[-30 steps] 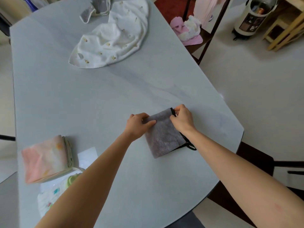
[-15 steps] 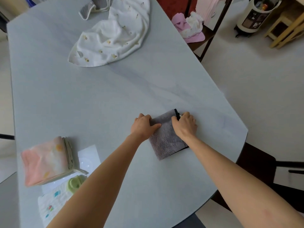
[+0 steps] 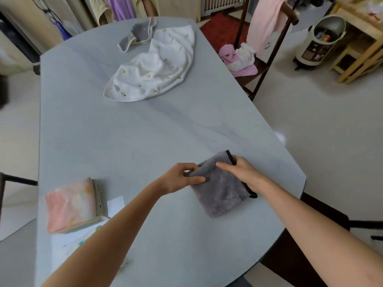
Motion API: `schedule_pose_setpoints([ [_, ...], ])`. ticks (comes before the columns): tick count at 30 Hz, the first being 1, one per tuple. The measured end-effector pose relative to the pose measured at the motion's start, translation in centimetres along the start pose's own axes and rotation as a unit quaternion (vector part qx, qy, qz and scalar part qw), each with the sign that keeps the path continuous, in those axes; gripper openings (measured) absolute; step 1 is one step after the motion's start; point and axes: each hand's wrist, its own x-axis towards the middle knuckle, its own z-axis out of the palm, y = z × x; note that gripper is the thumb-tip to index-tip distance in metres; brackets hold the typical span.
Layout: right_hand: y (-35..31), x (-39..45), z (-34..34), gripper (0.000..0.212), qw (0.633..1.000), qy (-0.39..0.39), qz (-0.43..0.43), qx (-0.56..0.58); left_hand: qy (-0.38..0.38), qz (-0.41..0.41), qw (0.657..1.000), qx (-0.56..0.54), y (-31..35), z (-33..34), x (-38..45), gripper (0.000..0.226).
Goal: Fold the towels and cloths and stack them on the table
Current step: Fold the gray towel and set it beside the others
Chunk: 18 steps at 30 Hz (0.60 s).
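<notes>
Both hands pinch the grey cloth (image 3: pixel 219 191): left hand (image 3: pixel 180 179) sits nearer the folded stack (image 3: pixel 72 206) off left, right hand (image 3: pixel 242 172) opposite.

arms: two, bare to past the elbow | sleeves: out of view | hands: ungloved

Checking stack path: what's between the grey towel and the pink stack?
Head view: only the left forearm crosses above; the table beneath is bare between grey towel and pink stack.
</notes>
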Motion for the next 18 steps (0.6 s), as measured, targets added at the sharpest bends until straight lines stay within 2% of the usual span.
schedule_pose_setpoints([
  [4,-2.1,-2.1,-1.2,0.026,0.999,-0.012,-0.037,0.018,-0.029,0.059,0.995,0.069,2.5,-0.3,-1.8,0.014],
  [8,-3.5,-3.0,-1.8,0.039,0.997,0.006,-0.073,-0.023,-0.047,0.065,0.988,0.13,4.4,-0.5,-2.9,0.007],
  [11,-4.2,-3.5,-1.8,0.036,0.991,0.037,-0.115,-0.049,-0.047,0.07,0.992,0.099,5.6,0.0,-3.8,0.024],
  [14,-5.0,-4.1,-1.6,0.026,0.98,0.09,-0.158,-0.081,0.032,0.044,0.998,0.029,6.4,0.0,-3.9,0.023],
  [18,-6.1,-4.3,-0.4,0.021,0.961,0.146,-0.21,-0.106,0.206,0.028,0.975,0.074,6.7,-0.1,-2.8,0.044],
])
